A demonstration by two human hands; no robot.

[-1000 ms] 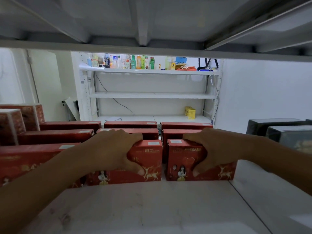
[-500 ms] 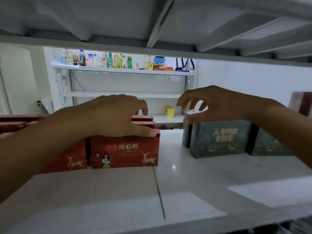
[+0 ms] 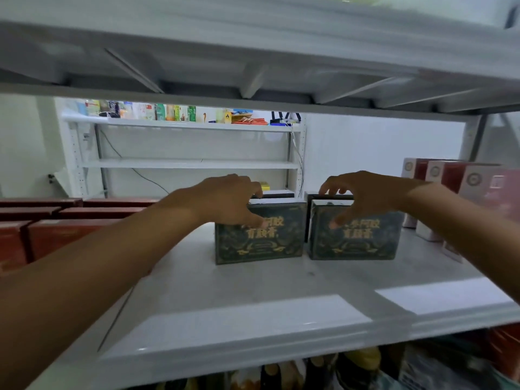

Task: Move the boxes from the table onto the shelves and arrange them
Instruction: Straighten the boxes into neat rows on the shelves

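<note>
Two dark green boxes with gold lettering stand side by side on the white shelf (image 3: 253, 305), with more dark boxes behind them. My left hand (image 3: 225, 201) grips the top left corner of the left dark green box (image 3: 261, 243), fingers curled over its top and thumb on its front. Over the right dark green box (image 3: 360, 243), my right hand (image 3: 368, 195) has its fingers spread above the top edge, and its thumb touches the front face.
Rows of red boxes (image 3: 70, 235) fill the shelf's left side. Tall pink and white boxes (image 3: 450, 187) stand at its right end. The upper shelf's underside (image 3: 253, 66) hangs low overhead. Dark goods (image 3: 351, 370) lie on the level below. Another rack (image 3: 191, 164) stands against the far wall.
My hands left the red boxes and moved right along the shelf to the dark green boxes. The left hand has taken hold of one; the view followed to the right.
</note>
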